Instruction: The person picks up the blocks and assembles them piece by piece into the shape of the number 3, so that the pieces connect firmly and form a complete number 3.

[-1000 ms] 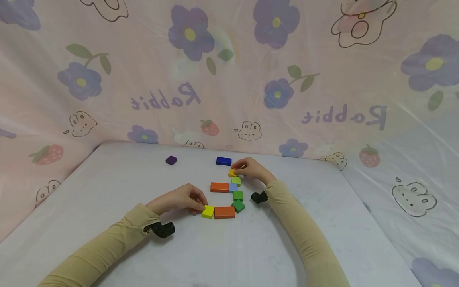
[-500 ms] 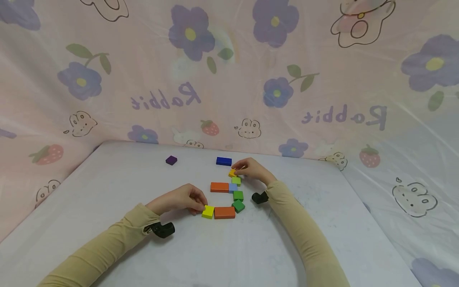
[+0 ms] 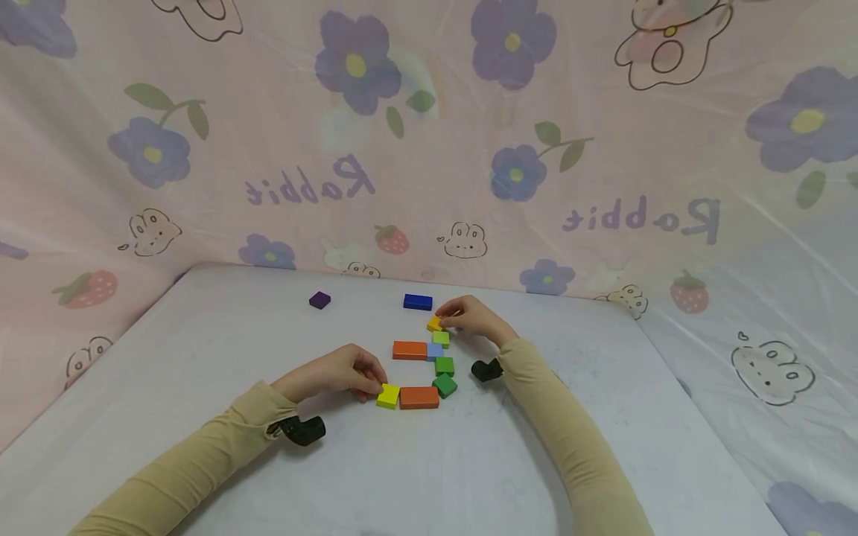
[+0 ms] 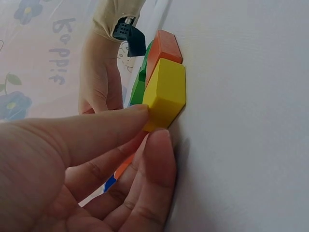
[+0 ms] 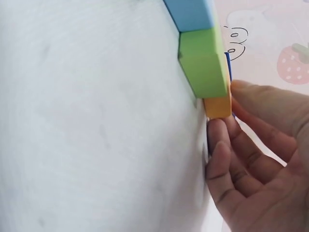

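Note:
In the head view, my left hand (image 3: 342, 370) is at the yellow block (image 3: 388, 396), the left end of the front row. The left wrist view has its thumb against that yellow block (image 4: 166, 94), a curled fingertip at the near end. An orange-red block (image 3: 418, 397) adjoins it on the right. Farther back, my right hand (image 3: 472, 316) pinches a small orange-yellow block (image 3: 434, 324). Its thumb and fingertips meet that orange-yellow block (image 5: 218, 107) in the right wrist view, just beyond the light green block (image 5: 203, 63). The fingers partly cover both held blocks.
A column of a light green block (image 3: 440, 339), a light blue block (image 3: 435, 351) and two green blocks (image 3: 445, 365) links the rows. Another orange-red block (image 3: 410, 350) juts left. A dark blue block (image 3: 418, 302) and a purple block (image 3: 319, 300) lie at the back, before the patterned curtain (image 3: 429, 171).
Both hands stay at their blocks, and the blocks keep the same arrangement. Only a very slight shift of the whole head view shows.

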### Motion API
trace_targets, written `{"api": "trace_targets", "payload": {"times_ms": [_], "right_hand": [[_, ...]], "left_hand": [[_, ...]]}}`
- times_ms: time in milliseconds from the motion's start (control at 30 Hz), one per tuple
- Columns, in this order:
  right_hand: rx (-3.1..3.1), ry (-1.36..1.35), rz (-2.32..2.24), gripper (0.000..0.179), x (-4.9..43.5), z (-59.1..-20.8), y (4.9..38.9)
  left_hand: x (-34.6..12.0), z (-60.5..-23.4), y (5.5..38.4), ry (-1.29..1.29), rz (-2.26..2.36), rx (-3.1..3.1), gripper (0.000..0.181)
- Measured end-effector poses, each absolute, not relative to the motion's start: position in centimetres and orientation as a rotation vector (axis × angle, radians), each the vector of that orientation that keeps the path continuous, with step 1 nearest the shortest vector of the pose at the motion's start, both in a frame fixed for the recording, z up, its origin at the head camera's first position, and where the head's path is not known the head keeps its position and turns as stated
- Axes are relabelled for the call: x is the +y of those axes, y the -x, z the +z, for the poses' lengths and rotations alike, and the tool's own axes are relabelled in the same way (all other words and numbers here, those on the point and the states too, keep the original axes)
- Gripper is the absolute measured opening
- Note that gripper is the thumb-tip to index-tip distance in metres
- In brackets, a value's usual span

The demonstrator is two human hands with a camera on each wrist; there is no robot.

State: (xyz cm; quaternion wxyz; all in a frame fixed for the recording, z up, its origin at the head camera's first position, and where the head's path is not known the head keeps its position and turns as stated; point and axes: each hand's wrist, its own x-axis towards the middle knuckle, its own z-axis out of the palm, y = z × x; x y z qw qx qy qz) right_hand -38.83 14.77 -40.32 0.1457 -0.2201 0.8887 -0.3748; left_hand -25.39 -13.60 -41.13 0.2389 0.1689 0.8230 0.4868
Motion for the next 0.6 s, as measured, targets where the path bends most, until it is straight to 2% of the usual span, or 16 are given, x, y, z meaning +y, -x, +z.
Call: {"api": "trace_targets", "payload": {"times_ms": [600], "right_hand": [[2.551,0.612,-1.107,0.025,14.91,-40.16,38.69]], "left_hand": [[-13.48,-40.80,25.20,-0.453,1.337,2.253,0.011]]}}
